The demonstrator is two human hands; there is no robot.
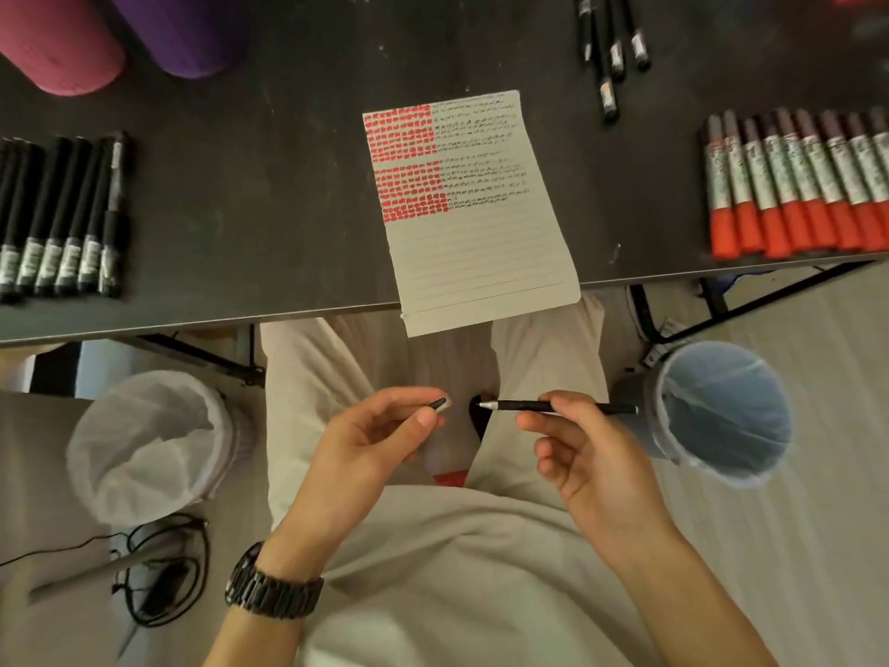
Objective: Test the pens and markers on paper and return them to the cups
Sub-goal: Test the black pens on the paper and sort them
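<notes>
Our left hand (380, 440) pinched the cap (440, 404), our right hand (591, 454) gripped the uncapped pen (524, 405) at 6 o'clock from the paper (481, 243), and we feared its bare tip marking our trousers (327, 377).

A dark matte counter (240, 209) fills the upper part of the view, its top scuffed and flecked with pale specks. Its front edge runs right across, rising slightly toward the right, and catches a thin dull sheen. Beneath it, black metal frame bars (769, 301) slant down on the right, and another black bar (202, 356) runs under the left part. The floor (827, 546) on the right is pale, with faint plank-like lines; on the left it is a flatter grey-beige. There a black cable (163, 594) lies in loose loops, with a grey rod (91, 572) just beside it. The light is soft and rather dim.
</notes>
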